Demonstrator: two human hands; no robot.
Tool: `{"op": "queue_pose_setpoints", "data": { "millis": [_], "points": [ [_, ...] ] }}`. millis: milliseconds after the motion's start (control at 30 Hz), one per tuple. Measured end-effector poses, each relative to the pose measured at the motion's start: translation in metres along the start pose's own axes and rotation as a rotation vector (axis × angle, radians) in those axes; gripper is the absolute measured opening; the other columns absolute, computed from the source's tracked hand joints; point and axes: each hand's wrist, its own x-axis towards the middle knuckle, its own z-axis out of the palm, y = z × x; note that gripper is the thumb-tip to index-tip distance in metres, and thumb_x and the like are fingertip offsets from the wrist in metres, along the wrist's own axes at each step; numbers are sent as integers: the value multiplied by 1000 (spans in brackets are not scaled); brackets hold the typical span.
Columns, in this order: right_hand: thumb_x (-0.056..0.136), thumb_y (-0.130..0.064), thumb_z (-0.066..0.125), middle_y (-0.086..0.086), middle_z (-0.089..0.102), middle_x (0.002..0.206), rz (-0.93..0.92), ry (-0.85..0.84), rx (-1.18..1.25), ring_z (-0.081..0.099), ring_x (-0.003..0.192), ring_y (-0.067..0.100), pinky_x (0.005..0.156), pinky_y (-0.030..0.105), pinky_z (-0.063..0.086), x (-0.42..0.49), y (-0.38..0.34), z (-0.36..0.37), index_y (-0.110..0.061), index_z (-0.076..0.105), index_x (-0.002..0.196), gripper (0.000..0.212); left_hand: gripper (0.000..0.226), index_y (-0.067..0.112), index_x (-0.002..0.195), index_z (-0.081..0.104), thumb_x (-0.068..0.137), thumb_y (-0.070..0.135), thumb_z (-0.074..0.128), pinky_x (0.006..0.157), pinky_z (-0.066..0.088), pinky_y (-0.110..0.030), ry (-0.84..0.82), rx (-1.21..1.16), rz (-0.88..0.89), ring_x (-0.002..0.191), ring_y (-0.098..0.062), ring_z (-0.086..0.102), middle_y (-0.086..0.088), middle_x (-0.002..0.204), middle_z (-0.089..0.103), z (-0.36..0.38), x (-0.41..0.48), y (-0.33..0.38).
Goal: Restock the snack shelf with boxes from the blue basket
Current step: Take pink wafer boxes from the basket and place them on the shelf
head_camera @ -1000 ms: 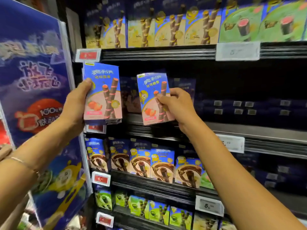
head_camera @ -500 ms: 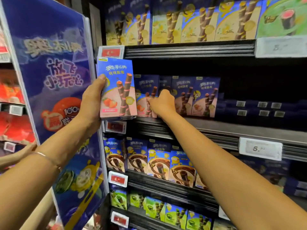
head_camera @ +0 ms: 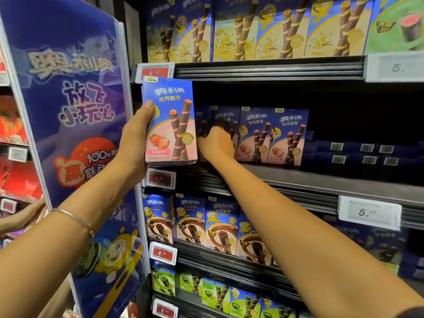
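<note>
My left hand grips a small stack of blue-and-pink strawberry wafer-roll boxes, held upright in front of the left end of the middle shelf. My right hand reaches into that shelf, its fingers curled on one strawberry box that stands there, partly hidden by the hand. Two more of the same boxes stand upright just to its right. The blue basket is out of view.
Dark blue boxes lie flat further right on the middle shelf. Vanilla boxes fill the shelf above and chocolate ones the shelf below. A blue promo panel stands at the left. Another person's hand shows at the far left.
My right hand has carried its box from in front of the shelf into the row and set it beside the standing ones. The left hand still holds its stack. The view has moved closer.
</note>
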Motion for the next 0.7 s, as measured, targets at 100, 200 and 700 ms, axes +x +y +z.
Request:
{"op": "queue_pose_setpoints", "data": {
  "millis": [100,200,700],
  "points": [
    [96,-30,61,7,59,89,17,-21,-26,60,82,32,65,35,45,0,-4,2,-17,48,77,26,39,18,126,67,110,44,43,73,63,-32,4,4,-7,92,-20,77,-5,116,79,0,-1,-1],
    [97,-31,61,12,65,99,24,-48,-38,65,92,35,70,38,49,2,-8,2,-11,58,95,21,42,15,132,64,110,45,43,74,63,-32,5,9,-9,92,-20,77,-6,118,78,1,-1,-1],
    [96,-25,61,18,63,115,72,-7,32,64,98,38,69,38,51,-8,-8,-2,-1,54,124,37,40,16,130,63,110,45,45,76,63,-33,33,-16,-19,90,-19,77,-5,113,78,-1,-5,-4]
  ]
}}
